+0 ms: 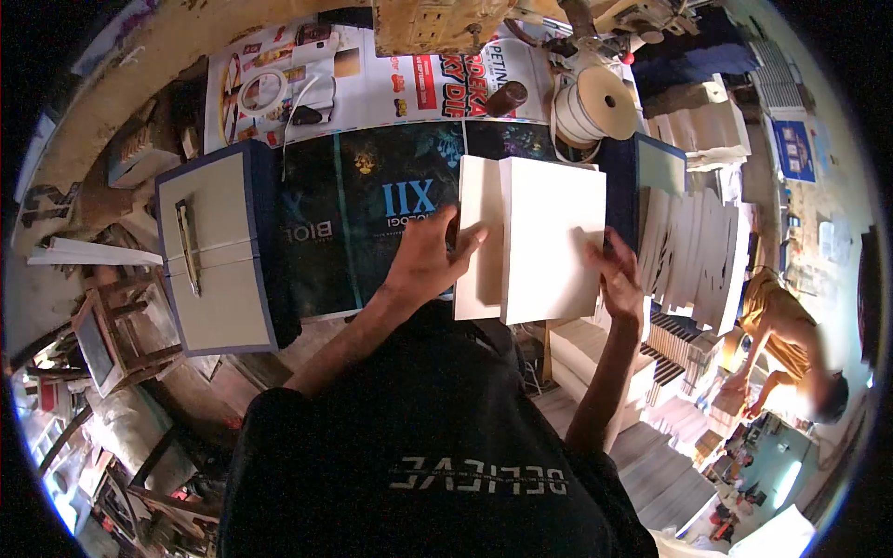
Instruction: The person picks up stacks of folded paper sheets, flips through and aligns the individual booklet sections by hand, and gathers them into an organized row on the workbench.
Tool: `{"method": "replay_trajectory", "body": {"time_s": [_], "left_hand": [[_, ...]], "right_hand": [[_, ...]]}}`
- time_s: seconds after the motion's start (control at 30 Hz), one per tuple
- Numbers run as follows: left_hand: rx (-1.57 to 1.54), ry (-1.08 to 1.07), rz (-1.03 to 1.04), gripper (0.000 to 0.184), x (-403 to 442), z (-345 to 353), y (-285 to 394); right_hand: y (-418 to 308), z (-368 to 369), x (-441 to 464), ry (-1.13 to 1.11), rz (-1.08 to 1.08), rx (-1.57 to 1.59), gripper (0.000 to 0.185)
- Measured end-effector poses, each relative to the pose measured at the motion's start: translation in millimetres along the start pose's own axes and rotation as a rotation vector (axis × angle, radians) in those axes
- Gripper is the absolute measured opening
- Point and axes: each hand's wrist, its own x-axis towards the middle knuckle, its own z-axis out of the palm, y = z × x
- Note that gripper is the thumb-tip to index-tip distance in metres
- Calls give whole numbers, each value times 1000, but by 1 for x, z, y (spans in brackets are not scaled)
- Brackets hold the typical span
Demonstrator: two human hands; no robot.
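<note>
A white book block [554,242] lies before me with its left-hand leaf [478,270] opened out and lit brightly. My left hand [430,256] grips that leaf at its left edge, thumb on top and fingers partly hidden behind it. My right hand [618,277] holds the right edge of the block between thumb and fingers. Beneath lies a dark printed sheet [321,191] with blue "XII" lettering. To the left of my left hand is a stack of grey boards with blue edges [221,307], with a slim cutter-like tool [188,246] on top.
Behind the block stand a big spool [595,104], a dark wooden handle [507,99] and a tape roll [262,91] on printed posters. Stacks of book blocks [688,251] line the right. Another person [786,339] works at far right. Wooden frames [116,339] stand at left.
</note>
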Motion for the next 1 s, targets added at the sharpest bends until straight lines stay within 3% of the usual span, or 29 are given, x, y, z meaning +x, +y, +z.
{"method": "replay_trajectory", "body": {"time_s": [0.1,0.13,0.17,0.27,0.3,0.33,0.37,0.4,0.43,0.47,0.57,0.63,0.67,0.7,0.73,0.77,0.83,0.87,0.93,1.0], "left_hand": [[-265,141,72,39,4,32,-7],[-216,220,170,36,10,39,-9],[-226,168,131,36,13,43,-14],[-231,49,25,27,1,3,25],[-285,185,92,27,-5,-7,30],[61,368,192,24,-12,-17,19],[-144,401,211,20,-22,-43,35],[-100,421,121,19,-30,-66,48],[-15,557,195,18,-34,-79,49],[-245,595,153,15,-40,-88,60],[-161,710,344,15,-34,-107,62],[-386,626,399,23,-27,-98,72],[-419,594,426,27,-21,-85,74],[-442,572,444,32,-12,-66,72],[-456,556,454,37,-6,-46,72],[-619,320,381,32,-6,-40,86],[-791,-48,246,25,4,-21,100],[-798,-50,245,25,12,-11,93],[-846,54,351,22,23,11,72],[-914,131,338,26,16,19,39]], "right_hand": [[23,-19,11,2,-37,2,54],[23,-21,11,-28,-50,75,53],[36,-30,14,107,-20,-51,51],[32,-41,11,125,-41,16,51],[4,-29,6,75,36,14,52],[17,-33,8,15,-68,183,53],[15,-36,7,-4,-60,163,54],[13,-36,6,-24,-54,143,55],[16,-35,6,-23,-51,148,55],[18,-32,7,18,-24,5,58],[16,-23,13,17,-31,-211,60],[-3,-8,15,163,-216,-473,60],[-26,10,7,357,-366,-650,61],[-55,24,-5,367,-314,-153,59],[-72,29,-11,210,-313,345,45],[-68,5,-21,117,-240,459,48],[-88,-3,-41,258,-124,156,50],[-122,23,-52,478,-70,-268,49],[-136,40,-68,672,-102,-195,46],[-147,43,-79,524,-191,-366,47]]}}
